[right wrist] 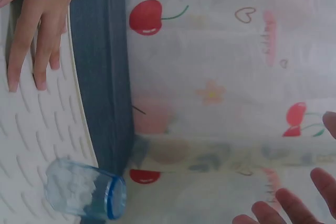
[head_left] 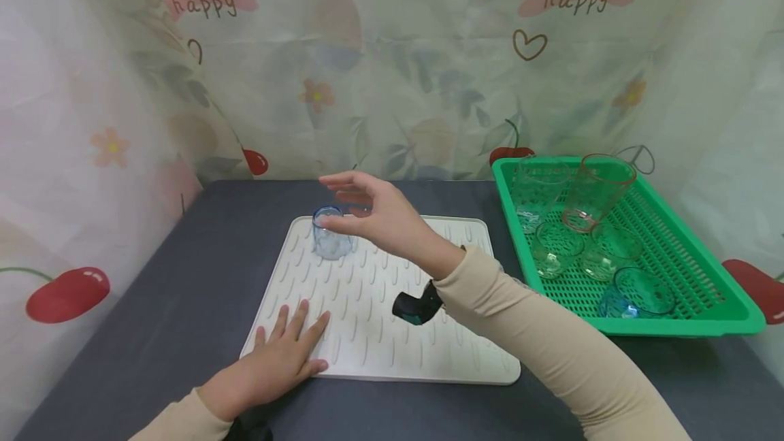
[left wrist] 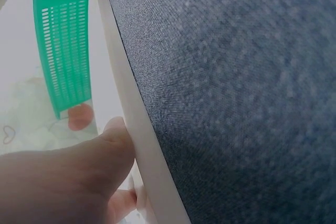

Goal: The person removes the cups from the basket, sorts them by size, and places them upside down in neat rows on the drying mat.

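Upright below my right hand (head_left: 382,213), its empty fingers spread, stood the glass (head_left: 333,245), farther from my left hand (head_left: 277,364), splayed on the mat (head_left: 392,352).

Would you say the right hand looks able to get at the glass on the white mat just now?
Probably yes: the right hand hovers near the blue-rimmed glass, holding nothing, and the views show nothing standing between them.

We're seeing pale sheeting (head_left: 392,53) hanging at back & L/R sides, w/ printed cherries (head_left: 67,295), hearts (head_left: 529,39), flowers (head_left: 110,147) & "happy". Below, we're viewing a dk grey tabletop (head_left: 196,278).
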{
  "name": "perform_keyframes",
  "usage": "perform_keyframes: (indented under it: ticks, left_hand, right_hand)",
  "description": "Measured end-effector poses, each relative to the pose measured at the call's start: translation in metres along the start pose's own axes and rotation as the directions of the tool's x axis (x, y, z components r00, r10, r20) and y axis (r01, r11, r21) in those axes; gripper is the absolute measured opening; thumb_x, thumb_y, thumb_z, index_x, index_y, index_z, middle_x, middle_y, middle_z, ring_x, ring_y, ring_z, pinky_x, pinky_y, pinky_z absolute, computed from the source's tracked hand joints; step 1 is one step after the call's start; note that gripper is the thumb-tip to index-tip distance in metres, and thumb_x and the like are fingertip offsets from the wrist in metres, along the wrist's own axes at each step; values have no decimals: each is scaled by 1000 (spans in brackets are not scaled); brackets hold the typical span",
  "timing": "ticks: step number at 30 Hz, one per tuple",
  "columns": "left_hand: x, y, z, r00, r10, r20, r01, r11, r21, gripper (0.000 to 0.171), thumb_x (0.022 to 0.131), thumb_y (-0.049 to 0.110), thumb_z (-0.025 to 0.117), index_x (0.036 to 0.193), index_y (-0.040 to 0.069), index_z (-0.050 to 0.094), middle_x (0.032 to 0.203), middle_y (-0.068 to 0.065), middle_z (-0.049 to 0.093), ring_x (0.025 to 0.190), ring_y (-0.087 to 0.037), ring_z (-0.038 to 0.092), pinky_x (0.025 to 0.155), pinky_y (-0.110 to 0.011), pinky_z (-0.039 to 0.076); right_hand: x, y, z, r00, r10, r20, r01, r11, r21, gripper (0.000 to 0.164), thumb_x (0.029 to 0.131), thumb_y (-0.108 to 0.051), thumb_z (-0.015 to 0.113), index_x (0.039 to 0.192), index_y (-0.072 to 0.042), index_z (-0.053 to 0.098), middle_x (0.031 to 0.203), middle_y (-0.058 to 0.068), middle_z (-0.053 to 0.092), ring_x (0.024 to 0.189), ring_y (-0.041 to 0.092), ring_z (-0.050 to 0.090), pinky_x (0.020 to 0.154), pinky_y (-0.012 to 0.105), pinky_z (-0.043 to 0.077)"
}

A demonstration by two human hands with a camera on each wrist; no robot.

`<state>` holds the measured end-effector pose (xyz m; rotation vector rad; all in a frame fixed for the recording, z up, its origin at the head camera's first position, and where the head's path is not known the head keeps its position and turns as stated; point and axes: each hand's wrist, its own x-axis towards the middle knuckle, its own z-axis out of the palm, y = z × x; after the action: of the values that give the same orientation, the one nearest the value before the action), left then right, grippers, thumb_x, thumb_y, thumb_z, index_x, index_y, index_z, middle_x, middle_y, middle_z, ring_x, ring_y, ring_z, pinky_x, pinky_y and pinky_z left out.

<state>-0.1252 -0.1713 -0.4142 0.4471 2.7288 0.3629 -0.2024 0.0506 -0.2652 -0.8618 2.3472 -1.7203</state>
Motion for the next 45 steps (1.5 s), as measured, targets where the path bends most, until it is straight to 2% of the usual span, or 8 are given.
perform_keyframes:
  ticks: [6, 11, 20, 30, 35, 38, 40, 45]
  left_hand:
    - [-1, 1, 0, 1000, 8, -14, -8, 1000, 8, 73, 92, 48, 57, 152, 14, 32, 157, -29, 14, 141, -57, 6, 97, -81, 13]
    - [-2, 1, -1, 1000, 16, -23, -15, 1000, 5, 73, 92, 48, 57, 151, 14, 32, 157, -30, 14, 141, -58, 7, 96, -82, 14]
    - [-2, 3, -1, 1000, 8, -11, -8, 1000, 10, 73, 92, 47, 58, 151, 13, 32, 157, -29, 14, 141, -57, 7, 97, -81, 14]
    - [1, 0, 1, 1000, -2, 0, 2, 1000, 6, 75, 92, 50, 57, 152, 15, 30, 158, -27, 12, 142, -55, 5, 97, -81, 12]
    - [1, 0, 0, 1000, -4, 1, 3, 1000, 9, 75, 92, 50, 57, 152, 15, 30, 158, -27, 12, 142, -55, 4, 97, -81, 13]
    - [0, 1, -1, 1000, -4, 0, 4, 1000, 12, 74, 92, 48, 57, 152, 15, 30, 158, -28, 12, 142, -55, 5, 98, -81, 13]
    - [-1, 2, -1, 1000, -8, 1, 8, 1000, 12, 73, 92, 48, 57, 152, 15, 30, 158, -27, 12, 143, -55, 5, 98, -80, 13]
    - [-1, 3, -2, 1000, -7, -3, 7, 1000, 10, 74, 92, 48, 57, 152, 14, 30, 158, -28, 13, 142, -56, 6, 98, -80, 14]
  right_hand:
    - [-34, -9, -25, 997, -73, -31, 72, 997, -42, 47, 89, -15, 71, 134, -15, 55, 137, -3, 55, 130, 14, 51, 107, 34, 41]
    - [-61, -8, -46, 992, -101, -79, 96, 993, -68, 47, 89, -11, 69, 134, -11, 54, 138, 3, 55, 130, 15, 51, 106, 32, 42]
    - [-105, 11, -93, 972, -111, -206, 78, 984, -161, 44, 91, -8, 67, 133, -7, 54, 136, 5, 55, 127, 11, 53, 104, 22, 41]
    - [-151, 25, -147, 907, -165, -388, 103, 979, -176, 45, 90, 7, 61, 134, 0, 53, 133, 1, 57, 121, 5, 56, 93, 14, 46]
    - [-176, 32, -168, 872, -155, -465, 111, 986, -122, 48, 90, 11, 58, 136, 2, 51, 134, 1, 58, 121, 5, 56, 86, 11, 49]
    - [-189, 37, -178, 849, -142, -509, 65, 984, -166, 49, 90, 10, 58, 137, 0, 50, 135, -2, 59, 121, 2, 56, 85, 9, 47]
    - [-198, 41, -183, 830, -141, -539, -3, 966, -258, 49, 92, 8, 58, 139, -2, 49, 135, -6, 58, 120, -1, 55, 85, 7, 45]
    - [-217, 56, -194, 792, -112, -600, -126, 932, -340, 49, 94, 2, 58, 141, -7, 49, 134, -12, 57, 117, -5, 54, 84, 5, 42]
